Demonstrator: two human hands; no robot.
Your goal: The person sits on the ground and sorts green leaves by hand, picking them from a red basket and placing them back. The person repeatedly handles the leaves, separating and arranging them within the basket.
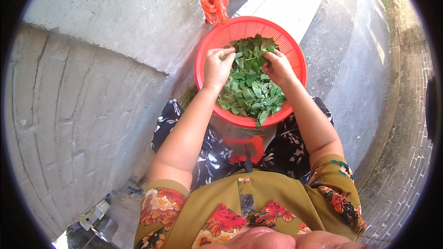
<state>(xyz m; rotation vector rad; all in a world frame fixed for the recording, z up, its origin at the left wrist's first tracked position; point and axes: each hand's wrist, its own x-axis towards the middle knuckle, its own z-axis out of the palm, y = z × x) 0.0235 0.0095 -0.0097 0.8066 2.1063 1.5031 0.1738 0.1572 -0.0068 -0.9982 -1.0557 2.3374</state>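
A round red plastic colander basket (pixel 290 41) stands before me with a heap of green leaves (pixel 252 90) in it. Over its left side, my left hand (pixel 218 67) pinches a leafy sprig (pixel 230 56) between thumb and forefinger. Across from it, my right hand (pixel 277 65) grips a bunch of darker leafy stems (pixel 256 46), its lower fingers curled inward. Both hands are above the basket, a short gap apart, with the stems lying between them. Some leaves hang over the near rim.
A red plastic bag (pixel 214 1) hangs by the corner of a concrete slab (pixel 121 17) just beyond the basket. To my left rises a block wall (pixel 62 110). Between my knees is a red plastic object (pixel 254 148), partly hidden. A paved lane (pixel 353 86) runs along the right.
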